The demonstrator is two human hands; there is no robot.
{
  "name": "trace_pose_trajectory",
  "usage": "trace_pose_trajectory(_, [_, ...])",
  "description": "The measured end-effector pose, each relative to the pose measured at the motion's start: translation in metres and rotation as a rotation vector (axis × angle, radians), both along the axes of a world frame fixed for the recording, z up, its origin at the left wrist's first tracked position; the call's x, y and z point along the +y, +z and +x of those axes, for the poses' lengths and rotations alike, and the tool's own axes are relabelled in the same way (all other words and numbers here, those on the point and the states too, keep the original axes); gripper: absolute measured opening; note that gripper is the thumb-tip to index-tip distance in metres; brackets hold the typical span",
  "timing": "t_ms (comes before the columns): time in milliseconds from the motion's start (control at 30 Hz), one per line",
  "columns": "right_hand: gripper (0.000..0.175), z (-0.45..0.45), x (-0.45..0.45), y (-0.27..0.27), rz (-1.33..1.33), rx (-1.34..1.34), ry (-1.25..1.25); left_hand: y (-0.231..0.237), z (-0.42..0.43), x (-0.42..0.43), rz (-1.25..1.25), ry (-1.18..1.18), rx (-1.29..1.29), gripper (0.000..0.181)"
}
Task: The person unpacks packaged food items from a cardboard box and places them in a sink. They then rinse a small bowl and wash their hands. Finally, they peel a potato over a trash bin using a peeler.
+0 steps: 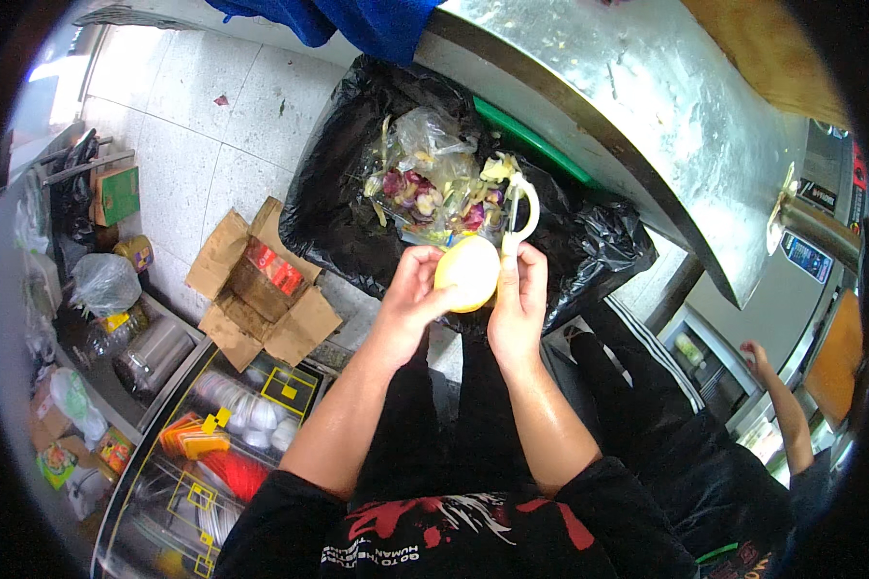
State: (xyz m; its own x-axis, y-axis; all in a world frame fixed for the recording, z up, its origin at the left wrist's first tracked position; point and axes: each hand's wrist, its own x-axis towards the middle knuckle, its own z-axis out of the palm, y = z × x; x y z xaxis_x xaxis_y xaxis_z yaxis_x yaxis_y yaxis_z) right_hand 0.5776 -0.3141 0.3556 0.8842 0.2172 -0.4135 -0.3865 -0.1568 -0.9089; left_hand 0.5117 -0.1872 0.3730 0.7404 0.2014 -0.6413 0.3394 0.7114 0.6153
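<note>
My left hand (420,286) holds a peeled, pale yellow potato or similar rounded vegetable (469,273). Close beside it, my right hand (519,304) grips the white handle of a peeler (531,210), whose curved head points away from me. Pale peel hangs at the peeler's far end. Both hands are above a bin lined with a black plastic bag (333,210). Inside the bag lie vegetable scraps (423,199), purple and pale pieces among them, and clear plastic film (431,134).
An open cardboard box (221,268) stands on the tiled floor at left. A metal worktable (623,87) overhangs the bin at upper right. Crates and packaged goods line the left side. Another person's arm (786,405) reaches in at right, near an open drawer or fridge.
</note>
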Motion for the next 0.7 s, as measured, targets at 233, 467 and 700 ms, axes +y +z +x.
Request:
trace_pose_trajectory(233, [0.026, 0.028, 0.008, 0.021, -0.123, -0.515, 0.326, 0.015, 0.000, 0.029, -0.383, -0.015, 0.173, 0.055])
trace_pose_trajectory(467, [0.030, 0.052, 0.015, 0.015, 0.131, -0.538, 0.403, 0.028, -0.013, 0.056, -0.510, -0.106, -0.003, 0.064])
trace_pose_trajectory(700, [0.028, 0.056, 0.018, 0.022, 0.194, -0.447, 0.630, 0.017, -0.002, 0.079, -0.571, -0.476, 0.056, 0.082])
